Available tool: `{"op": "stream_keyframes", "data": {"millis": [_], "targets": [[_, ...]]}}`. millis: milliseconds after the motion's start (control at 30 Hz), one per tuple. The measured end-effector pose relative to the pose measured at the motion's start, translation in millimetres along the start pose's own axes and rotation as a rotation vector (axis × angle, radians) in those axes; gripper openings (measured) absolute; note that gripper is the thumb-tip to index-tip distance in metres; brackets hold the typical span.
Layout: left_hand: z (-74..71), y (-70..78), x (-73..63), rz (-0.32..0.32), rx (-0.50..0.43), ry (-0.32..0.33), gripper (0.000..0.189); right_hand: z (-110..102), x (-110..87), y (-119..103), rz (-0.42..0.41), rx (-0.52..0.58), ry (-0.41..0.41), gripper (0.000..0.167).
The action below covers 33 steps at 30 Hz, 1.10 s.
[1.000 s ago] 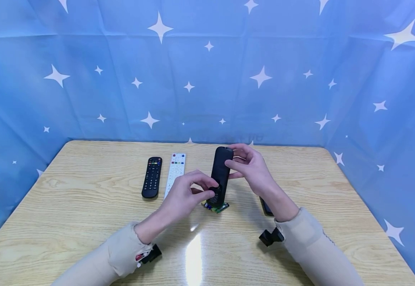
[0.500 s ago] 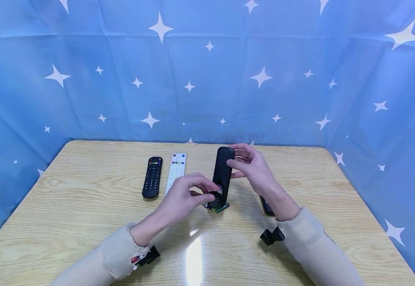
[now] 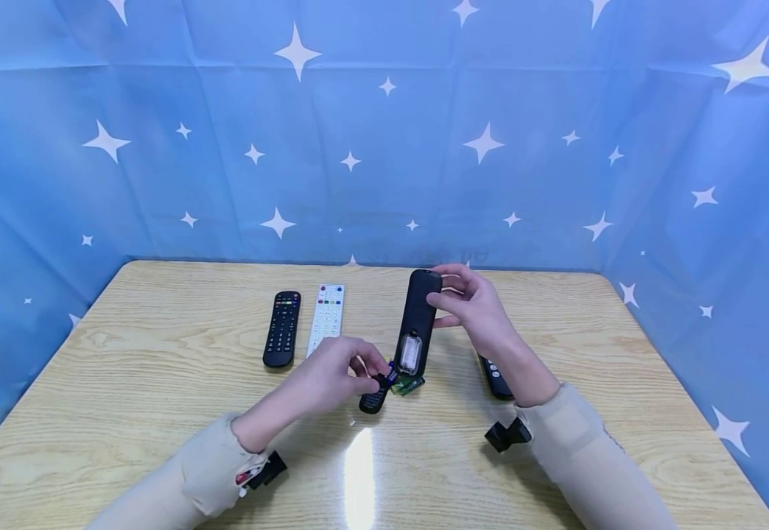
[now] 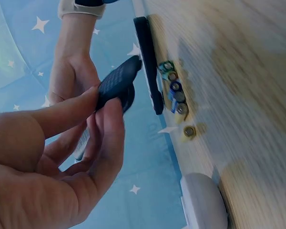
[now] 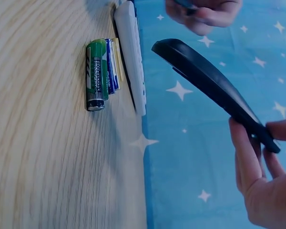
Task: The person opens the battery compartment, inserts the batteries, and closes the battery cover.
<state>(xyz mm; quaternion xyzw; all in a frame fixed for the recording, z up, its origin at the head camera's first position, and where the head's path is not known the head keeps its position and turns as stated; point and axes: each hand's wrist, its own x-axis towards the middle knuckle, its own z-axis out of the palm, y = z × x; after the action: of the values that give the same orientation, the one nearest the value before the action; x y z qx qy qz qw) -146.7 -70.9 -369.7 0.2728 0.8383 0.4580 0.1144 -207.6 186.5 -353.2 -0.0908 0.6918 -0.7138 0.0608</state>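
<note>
In the head view my right hand (image 3: 476,313) grips the upper end of a black remote control (image 3: 419,305), its back towards me. The battery compartment (image 3: 410,353) in the lower back is uncovered and looks pale inside. My left hand (image 3: 331,372) pinches a black battery cover (image 3: 374,400) between thumb and fingers, apart from the remote and lower left of it. Several batteries (image 3: 411,386), green, blue and yellow, lie on the table below the remote. The right wrist view shows the remote (image 5: 209,81) tilted above the table, clear of the batteries (image 5: 96,76).
On the wooden table (image 3: 159,412) a black remote (image 3: 282,329) and a white remote (image 3: 327,313) lie to the left, the white one partly behind my left hand. Another black remote (image 3: 496,379) lies partly under my right forearm. A blue star-patterned curtain (image 3: 384,184) stands behind.
My left hand has drawn the battery cover off the remote, down and to the left, baring the compartment. My right hand and the remote have shifted slightly right.
</note>
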Motion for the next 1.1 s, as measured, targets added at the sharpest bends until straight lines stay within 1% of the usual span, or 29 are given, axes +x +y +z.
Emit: {"op": "stream_keyframes", "data": {"millis": [100,300,433,500,567,700,800,933,1100], "targets": [[-1.0,-3.9,0.3,-0.016,0.050,-0.041,0.015,-1.1,0.1,-0.3,0.005,-0.001,0.007,0.044],[-1.3,-7.0,-0.4,-0.054,0.116,-0.114,0.017,-2.3,-0.9,-2.0,0.008,0.012,0.016,0.043],[-0.5,-8.6,-0.2,-0.086,0.144,-0.180,0.019,-3.1,-1.5,-2.0,0.008,0.020,0.015,0.042],[-0.1,-9.6,0.3,-0.097,0.155,-0.202,0.019,-3.4,-1.8,-1.9,0.008,0.020,0.015,0.042],[0.0,-10.6,0.4,-0.102,0.168,-0.214,0.020,-3.7,-2.0,-2.0,0.008,0.018,0.016,0.042],[-0.4,-11.5,-0.5,-0.096,0.217,-0.218,0.021,-4.5,-2.5,-2.0,0.008,0.015,0.016,0.042],[-0.1,-10.8,-1.5,-0.105,0.245,-0.222,0.020,-4.8,-2.5,-1.9,0.007,0.013,0.015,0.042],[0.6,-9.8,-2.4,-0.127,0.254,-0.236,0.020,-4.6,-2.0,-1.8,0.006,0.011,0.015,0.042],[1.3,-9.9,-3.4,-0.118,0.274,-0.248,0.020,-5.1,-1.7,-1.8,0.010,0.012,0.015,0.043]]}}
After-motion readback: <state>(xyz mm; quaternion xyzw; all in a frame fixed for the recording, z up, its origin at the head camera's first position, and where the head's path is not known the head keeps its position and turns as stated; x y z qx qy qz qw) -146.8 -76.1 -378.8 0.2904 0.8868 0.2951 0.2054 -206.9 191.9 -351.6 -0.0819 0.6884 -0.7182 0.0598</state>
